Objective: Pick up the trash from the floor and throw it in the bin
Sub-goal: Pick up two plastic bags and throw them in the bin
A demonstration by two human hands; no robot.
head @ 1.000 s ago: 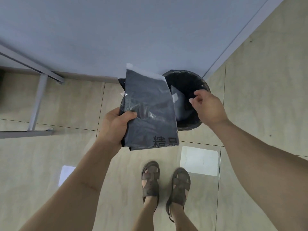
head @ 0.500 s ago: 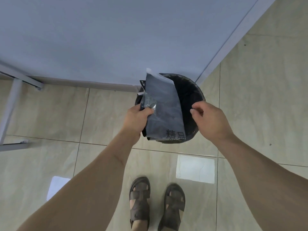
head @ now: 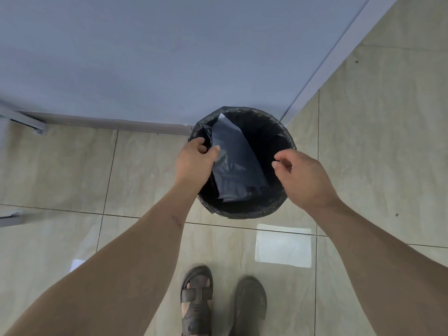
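Observation:
A round black bin [head: 278, 204] lined with a black bag stands on the tiled floor against the wall. A flat dark grey plastic package [head: 236, 163] lies slanted inside the bin's mouth. My left hand [head: 194, 161] is at the bin's left rim, thumb and fingers curled round the package's left edge. My right hand [head: 300, 175] hovers over the bin's right rim with loosely curled fingers and holds nothing.
A blue-grey wall [head: 169, 57] runs behind the bin, with a corner trim [head: 327, 61] to the right. Grey metal furniture legs [head: 21, 120] stand at far left. My sandalled feet [head: 197, 301] are below the bin. Bright light patches [head: 283, 246] lie on the tiles.
My left hand has lowered the grey package from above the bin down into its mouth. The right hand has drifted slightly right over the rim.

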